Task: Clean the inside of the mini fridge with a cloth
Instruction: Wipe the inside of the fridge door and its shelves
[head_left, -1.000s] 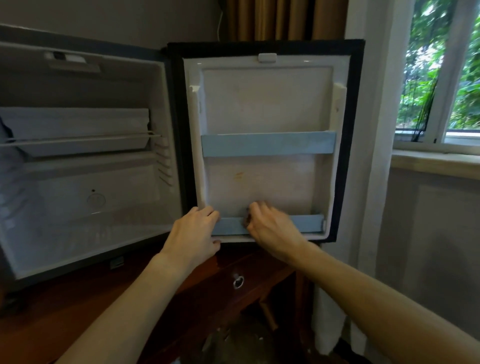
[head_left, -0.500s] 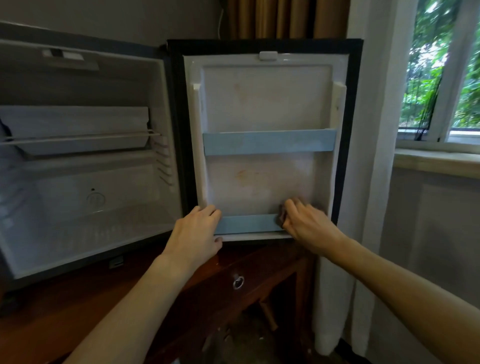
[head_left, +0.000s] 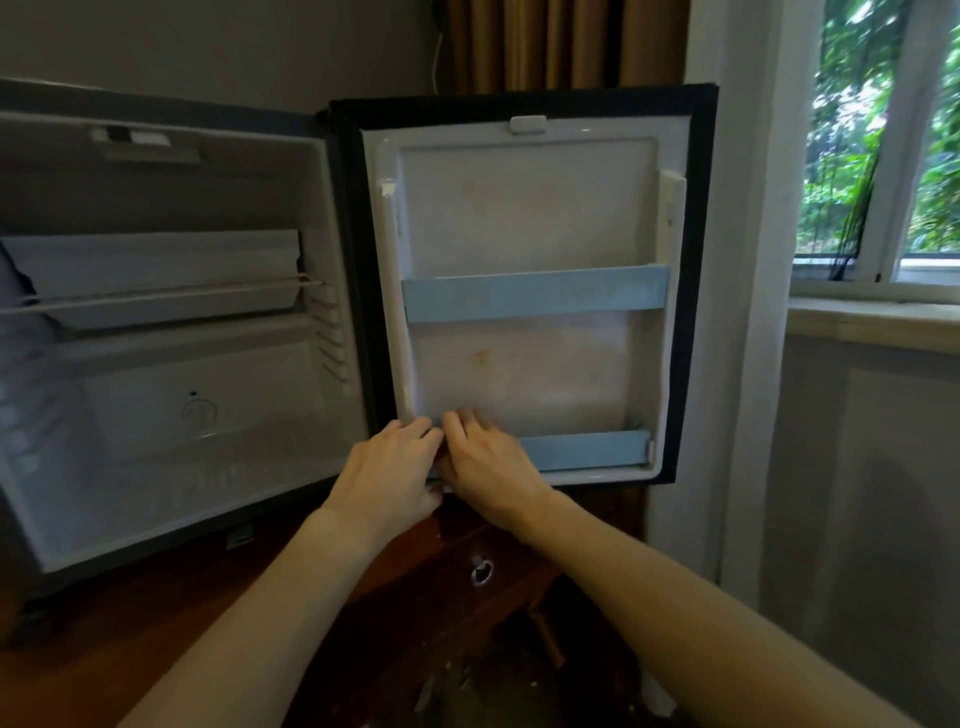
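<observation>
Since half a second ago, the right hand (head_left: 485, 465) has been slid leftward along the lower door rail (head_left: 584, 449) and is now met by the left hand (head_left: 387, 475) at the rail's left end. The mini fridge (head_left: 171, 332) is stood on a wooden worktop (head_left: 119, 649), its door (head_left: 524, 291) swung wide. The cloth is almost wholly hidden under the right hand's curled fingers, so the grip cannot be told. The left hand's fingers are hooked over the door's lower corner.

Both forearms bare, no sleeves; left hand (head_left: 387, 470) & right hand (head_left: 488, 467) ungloved.
</observation>
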